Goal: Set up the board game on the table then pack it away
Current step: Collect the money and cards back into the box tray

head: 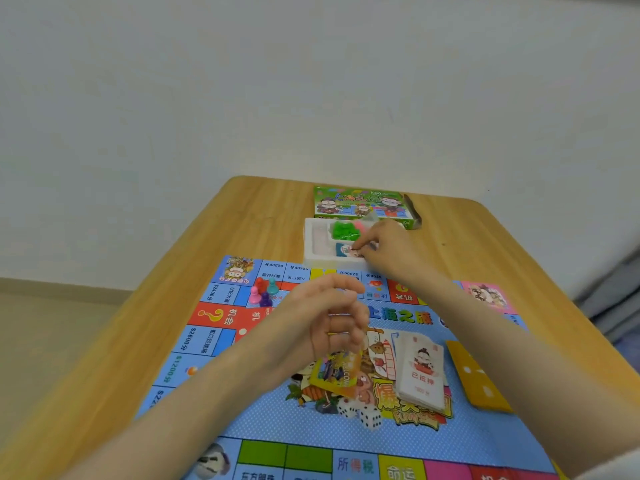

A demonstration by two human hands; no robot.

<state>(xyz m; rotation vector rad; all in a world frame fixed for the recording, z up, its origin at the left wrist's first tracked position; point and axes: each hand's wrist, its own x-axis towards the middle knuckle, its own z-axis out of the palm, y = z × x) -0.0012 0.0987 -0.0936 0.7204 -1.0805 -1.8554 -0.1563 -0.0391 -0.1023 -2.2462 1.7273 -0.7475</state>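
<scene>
The blue game board [277, 420] lies spread on the wooden table. Several coloured pawns [263, 291] stand near its far left corner. Two white dice [362, 412] sit at the centre beside a pile of white cards [420, 370] and a yellow card stack [476, 375]. My left hand [318, 327] hovers over the board, pinching an orange card packet [336, 370]. My right hand [384, 249] reaches into the white tray [313, 237], its fingertips closed on a stack of cards [346, 250]. Green pieces [343, 230] lie in the tray.
The green game box [360, 202] lies behind the tray at the far table edge. A white wall rises beyond. Bare wood [249, 216] runs along the left side of the table; grey bedding [609, 296] shows at the right.
</scene>
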